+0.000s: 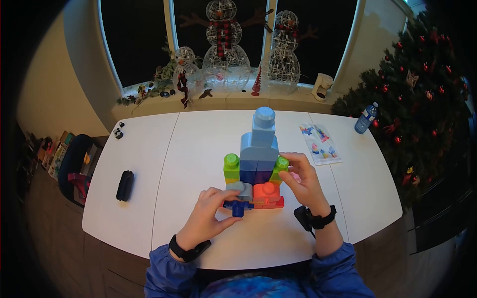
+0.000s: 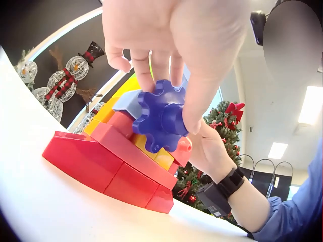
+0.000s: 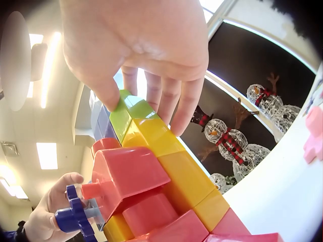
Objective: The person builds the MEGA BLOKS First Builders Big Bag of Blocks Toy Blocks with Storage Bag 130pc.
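A tower of large toy building blocks stands on the white table, topped by a light blue block (image 1: 264, 131) above dark blue ones. My left hand (image 1: 202, 217) pinches a dark blue gear (image 2: 160, 118) at the tower's near side, its thumb on the gear's round knob. Right behind the gear is a grey block (image 1: 244, 189), beside a red block (image 3: 132, 174) with a peg. My right hand (image 1: 304, 183) grips the right green block (image 3: 132, 110), thumb on its near face and fingers reaching behind. Another green block (image 1: 231, 168) sits on the left side.
On the white table (image 1: 198, 134) lie a picture leaflet (image 1: 322, 149) and a black case (image 1: 125, 186). A water bottle (image 1: 366, 119) stands at the far right edge. A pink piece (image 3: 314, 133) lies right of the tower. Behind the table are wire snowmen (image 1: 226, 54).
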Action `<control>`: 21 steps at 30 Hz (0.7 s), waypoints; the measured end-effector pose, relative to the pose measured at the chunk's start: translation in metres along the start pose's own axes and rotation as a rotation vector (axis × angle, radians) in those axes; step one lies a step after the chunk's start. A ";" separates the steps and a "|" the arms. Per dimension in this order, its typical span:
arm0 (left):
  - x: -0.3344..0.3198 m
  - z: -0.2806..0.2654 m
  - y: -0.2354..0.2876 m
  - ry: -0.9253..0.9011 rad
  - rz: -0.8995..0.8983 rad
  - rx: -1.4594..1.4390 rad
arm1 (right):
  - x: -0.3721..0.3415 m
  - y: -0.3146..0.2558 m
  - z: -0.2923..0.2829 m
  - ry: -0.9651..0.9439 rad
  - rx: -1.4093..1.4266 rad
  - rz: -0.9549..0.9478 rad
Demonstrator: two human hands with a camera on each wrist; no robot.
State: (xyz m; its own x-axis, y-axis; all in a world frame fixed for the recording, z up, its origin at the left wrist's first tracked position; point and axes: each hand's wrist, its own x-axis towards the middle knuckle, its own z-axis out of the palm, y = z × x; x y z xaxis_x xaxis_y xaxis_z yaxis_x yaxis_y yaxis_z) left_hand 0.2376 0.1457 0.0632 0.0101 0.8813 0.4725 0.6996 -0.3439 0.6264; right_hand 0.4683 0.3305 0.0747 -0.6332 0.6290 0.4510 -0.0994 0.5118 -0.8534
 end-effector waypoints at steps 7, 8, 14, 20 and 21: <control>0.010 0.008 -0.022 0.057 -0.131 -0.163 | 0.001 -0.001 -0.002 -0.017 0.045 0.009; 0.013 0.008 -0.026 0.014 -0.140 -0.209 | 0.001 0.000 -0.002 -0.018 0.051 0.007; 0.025 0.000 -0.030 -0.074 -0.153 -0.232 | 0.000 -0.002 -0.002 -0.022 0.011 0.032; 0.020 0.003 -0.027 -0.052 -0.180 -0.161 | 0.001 0.000 -0.002 -0.041 0.012 0.016; 0.020 0.003 -0.026 -0.054 -0.189 -0.159 | 0.001 0.001 -0.002 -0.041 0.019 0.011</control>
State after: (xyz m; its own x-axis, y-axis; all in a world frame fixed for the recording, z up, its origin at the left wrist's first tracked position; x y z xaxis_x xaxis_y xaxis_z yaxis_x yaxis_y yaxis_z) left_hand 0.2217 0.1735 0.0546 -0.0695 0.9492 0.3068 0.5719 -0.2141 0.7919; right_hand 0.4688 0.3328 0.0751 -0.6655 0.6096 0.4307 -0.1064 0.4936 -0.8631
